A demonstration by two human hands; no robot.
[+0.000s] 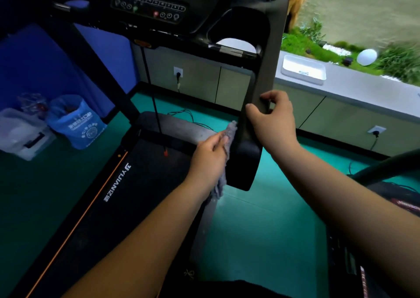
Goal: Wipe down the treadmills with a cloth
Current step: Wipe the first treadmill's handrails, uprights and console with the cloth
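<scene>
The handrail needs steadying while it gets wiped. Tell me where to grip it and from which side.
Grip the handrail on its narrower stretch above the broad rounded end, from the outer, right side; the right hand wraps it there. The left hand holds the cloth against the inner face, so that side is taken.

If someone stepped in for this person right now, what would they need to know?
Left hand: holds the grey cloth against the inner face of the treadmill's right-side handrail.
Right hand: grips the same handrail higher up.
Done: this view does not show which surfaces are already wiped.
Left: probably the rest of the handrail, the console, the belt, then the dark machine at the right edge.
</scene>
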